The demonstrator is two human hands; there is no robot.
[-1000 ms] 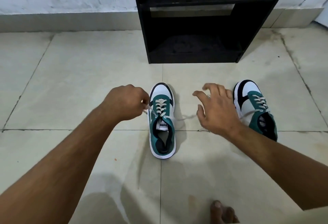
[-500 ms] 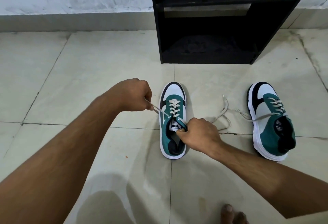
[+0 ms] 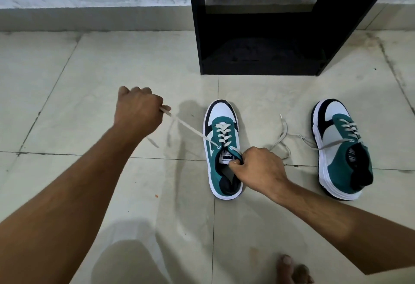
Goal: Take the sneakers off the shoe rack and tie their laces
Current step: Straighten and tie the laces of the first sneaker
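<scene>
Two green, white and black sneakers stand on the tiled floor in front of the black shoe rack (image 3: 258, 68). The nearer sneaker (image 3: 221, 131) is in the middle. My left hand (image 3: 137, 108) grips one of its cream laces (image 3: 193, 131) and holds it taut, out to the left. My right hand (image 3: 258, 166) pinches the right edge of this sneaker's opening by the tongue. The other lace end (image 3: 281, 135) lies loose on the floor to the right. The second sneaker (image 3: 341, 146) sits further right, its laces loose.
The rack's shelves look bare and dark. A white wall with a grey skirting (image 3: 89, 18) runs along the back. My toes (image 3: 292, 270) show at the bottom edge, and a beige knee (image 3: 125, 263) at the lower left.
My left hand has pulled the lace further out to the left and stretched it tight. My right hand, open beside the shoe a second ago, now stays pinched on the sneaker's opening.
</scene>
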